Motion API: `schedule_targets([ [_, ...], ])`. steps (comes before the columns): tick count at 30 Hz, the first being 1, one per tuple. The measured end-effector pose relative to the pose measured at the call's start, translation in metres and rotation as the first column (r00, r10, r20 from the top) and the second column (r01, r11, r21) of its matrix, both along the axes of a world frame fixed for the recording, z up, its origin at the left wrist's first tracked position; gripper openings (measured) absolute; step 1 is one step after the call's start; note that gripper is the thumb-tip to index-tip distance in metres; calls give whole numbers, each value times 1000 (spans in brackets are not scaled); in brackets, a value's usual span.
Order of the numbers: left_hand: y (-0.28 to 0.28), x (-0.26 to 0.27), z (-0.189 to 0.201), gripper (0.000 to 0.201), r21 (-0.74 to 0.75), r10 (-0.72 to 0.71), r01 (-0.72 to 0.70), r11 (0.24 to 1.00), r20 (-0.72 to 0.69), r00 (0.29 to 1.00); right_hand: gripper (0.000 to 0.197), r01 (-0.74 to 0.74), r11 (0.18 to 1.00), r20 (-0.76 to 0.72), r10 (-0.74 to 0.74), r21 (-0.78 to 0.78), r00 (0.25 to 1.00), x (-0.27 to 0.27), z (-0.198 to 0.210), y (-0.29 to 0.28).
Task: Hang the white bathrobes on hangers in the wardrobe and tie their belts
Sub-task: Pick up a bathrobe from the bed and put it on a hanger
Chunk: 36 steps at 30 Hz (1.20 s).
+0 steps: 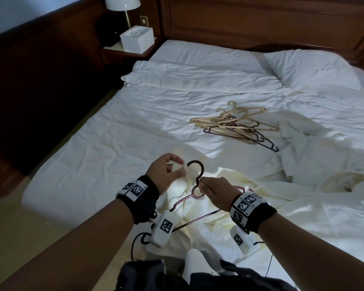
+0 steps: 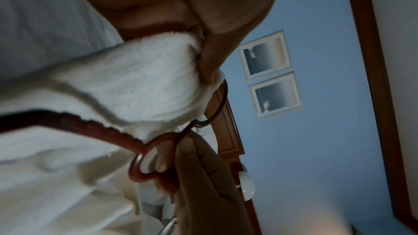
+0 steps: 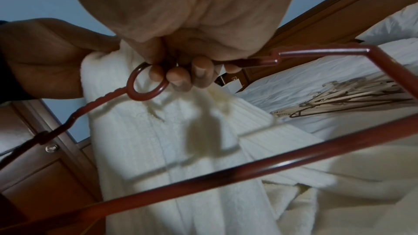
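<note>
A white bathrobe (image 1: 216,204) lies bunched on the near part of the bed. A dark red plastic hanger (image 1: 194,181) is raised above it, hook pointing away. My left hand (image 1: 168,169) pinches a fold of the robe's collar (image 2: 144,81) beside the hook. My right hand (image 1: 210,191) grips the hanger at its neck, fingers curled by the small ring (image 3: 147,83). In the right wrist view the hanger's bottom bar (image 3: 226,171) crosses in front of the hanging robe (image 3: 181,149). Another bathrobe (image 1: 324,156) lies crumpled at the right.
A pile of several beige and dark hangers (image 1: 237,124) lies mid-bed. Pillows (image 1: 311,68) sit by the wooden headboard (image 1: 261,19). A nightstand with a lamp (image 1: 123,5) and a white box (image 1: 137,37) stands at the far left. Floor (image 1: 19,217) runs along the bed's left side.
</note>
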<state>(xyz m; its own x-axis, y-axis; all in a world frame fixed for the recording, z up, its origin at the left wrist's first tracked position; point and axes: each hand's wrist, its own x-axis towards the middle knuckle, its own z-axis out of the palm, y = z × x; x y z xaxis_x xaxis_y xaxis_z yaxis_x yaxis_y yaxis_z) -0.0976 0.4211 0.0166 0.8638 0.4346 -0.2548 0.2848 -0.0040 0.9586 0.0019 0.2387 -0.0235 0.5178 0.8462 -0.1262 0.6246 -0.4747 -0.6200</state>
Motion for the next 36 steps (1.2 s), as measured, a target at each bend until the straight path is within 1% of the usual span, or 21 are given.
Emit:
schedule_targets([
  [3,-4,-2,3,22,-88,32,-30,996,21,999,30,-11,1000,-84,11,-8,996,-6,4,2],
  [5,-9,-3,4,23,-171,37,-32,985,25,999,26,-55,998,-80,52,-26,995,-9,3,4],
  [7,-11,-4,3,24,-163,-19,24,986,37,999,23,-96,995,-55,96,-13,994,-12,-1,5],
  [9,-5,-3,0,32,-29,-124,124,992,21,992,23,-93,996,-23,93,20,995,-9,-7,3],
  [11,1,-5,0,48,100,-239,241,965,-28,970,22,-100,993,62,97,60,993,-2,-8,0],
  [13,4,-7,-2,62,192,-300,311,931,-84,950,23,-116,990,115,107,79,988,6,-8,-2],
  [15,4,-10,-8,68,326,-320,365,872,-183,929,24,-132,986,125,119,104,985,10,-9,-4],
  [18,0,-15,-16,60,477,-276,371,797,-260,925,22,-151,980,134,134,126,982,12,-8,-5],
  [20,1,-17,-21,46,463,-193,279,841,-225,955,23,-152,981,135,136,117,982,13,-8,-6],
  [22,6,-18,-24,33,295,-113,151,943,-141,984,24,-158,981,142,141,116,980,12,-11,-8],
  [24,8,-18,-23,34,194,-116,135,972,-104,988,23,-168,975,134,149,143,980,9,-10,-6],
  [25,7,-18,-22,34,214,-168,191,958,-120,978,24,-175,972,142,153,159,978,9,-10,-3],
  [26,4,-19,-21,35,271,-246,283,920,-163,956,25,-181,968,158,155,172,975,8,-10,-1],
  [27,0,-20,-22,31,354,-320,391,850,-242,916,25,-183,967,172,152,176,973,9,-9,2],
  [28,-3,-22,-23,21,428,-365,472,771,-310,878,24,-183,968,182,151,172,972,11,-8,5],
  [29,-5,-24,-24,12,460,-380,516,723,-359,852,23,-186,969,182,156,160,971,13,-7,8],
  [30,-6,-25,-27,13,457,-382,536,710,-389,838,22,-196,969,175,170,147,970,15,-6,9],
  [32,-4,-28,-31,38,423,-369,536,730,-417,831,20,-203,970,136,185,132,973,19,-3,10],
  [33,-3,-29,-33,50,420,-368,554,719,-446,816,17,-197,972,110,183,131,977,19,-1,10],
  [34,-5,-29,-32,58,430,-374,592,681,-491,787,13,-191,972,85,181,134,980,19,0,10],
  [36,-11,-31,-32,58,433,-387,672,601,-578,718,6,-169,979,36,166,112,985,15,1,9],
])
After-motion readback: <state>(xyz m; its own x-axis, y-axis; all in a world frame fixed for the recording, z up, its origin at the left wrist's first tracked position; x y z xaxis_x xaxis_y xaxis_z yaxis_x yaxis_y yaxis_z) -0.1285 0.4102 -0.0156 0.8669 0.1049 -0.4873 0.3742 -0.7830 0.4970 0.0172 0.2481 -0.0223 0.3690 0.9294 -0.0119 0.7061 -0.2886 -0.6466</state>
